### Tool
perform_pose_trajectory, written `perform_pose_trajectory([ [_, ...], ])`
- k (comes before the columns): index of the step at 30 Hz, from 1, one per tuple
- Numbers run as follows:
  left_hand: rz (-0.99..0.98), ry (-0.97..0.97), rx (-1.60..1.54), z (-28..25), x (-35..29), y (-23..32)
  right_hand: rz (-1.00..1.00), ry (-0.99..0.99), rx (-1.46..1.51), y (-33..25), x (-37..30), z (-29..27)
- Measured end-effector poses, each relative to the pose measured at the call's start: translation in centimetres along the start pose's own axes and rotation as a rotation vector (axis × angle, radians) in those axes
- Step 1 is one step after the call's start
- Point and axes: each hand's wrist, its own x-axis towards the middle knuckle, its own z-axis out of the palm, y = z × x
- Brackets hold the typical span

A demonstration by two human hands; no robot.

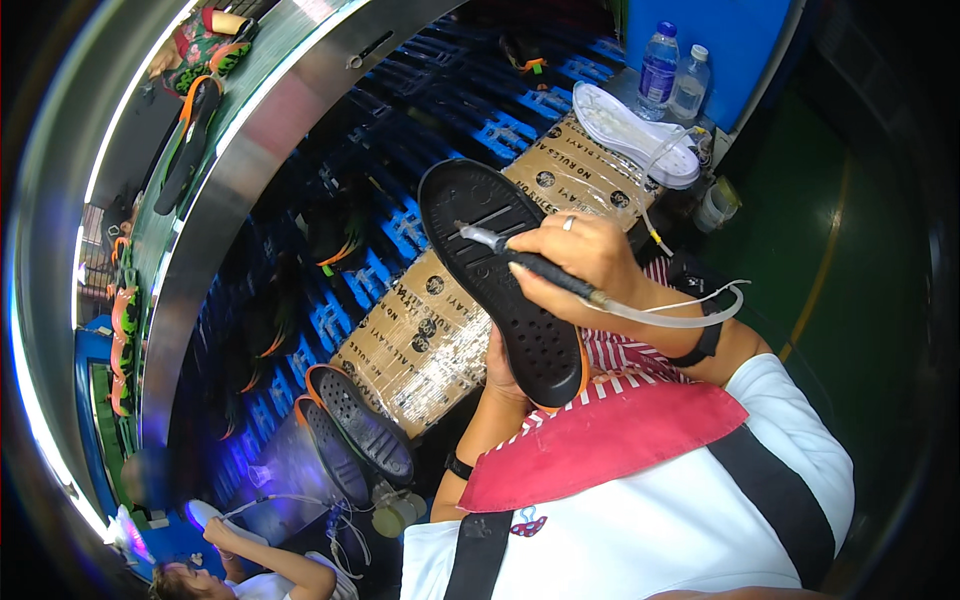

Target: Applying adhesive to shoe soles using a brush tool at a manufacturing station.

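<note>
Right hand (592, 257): fingers clamped on brush pen (550, 273) | left hand (501, 368): likewise on black sole (508, 292), above worktop (405, 350)'s near edge | we judge hose (690, 319) snag could cause smearing

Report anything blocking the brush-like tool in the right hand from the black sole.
Nothing visible blocks it. The right hand holds the brush-like tool with its pale tip at the black sole's face. The left hand is lower, by the sole's edge, and the pale tube trails away along the right forearm.
</note>
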Motion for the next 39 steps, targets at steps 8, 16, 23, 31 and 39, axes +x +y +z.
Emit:
perform_pose_trajectory([
  [8,-0.01,0.142,-0.025,-0.7,-0.1,0.4,-0.076,-0.214,0.111,-0.6,-2.0,1.6],
  [16,0.049,0.153,0.125,-0.1,0.5,0.1,-0.027,-0.089,0.021,-0.5,-1.4,0.6],
  [23,0.115,0.219,0.248,1.3,0.8,0.6,0.027,-0.1,0.098,-1.0,-1.7,0.2],
  [31,-0.147,0.05,-0.082,-5.3,-0.2,0.2,-0.11,-0.263,0.25,-0.5,-3.1,1.8],
  [39,0.042,0.018,-0.131,-2.3,1.0,0.6,0.053,-0.141,-0.089,-0.5,-3.9,1.4],
])
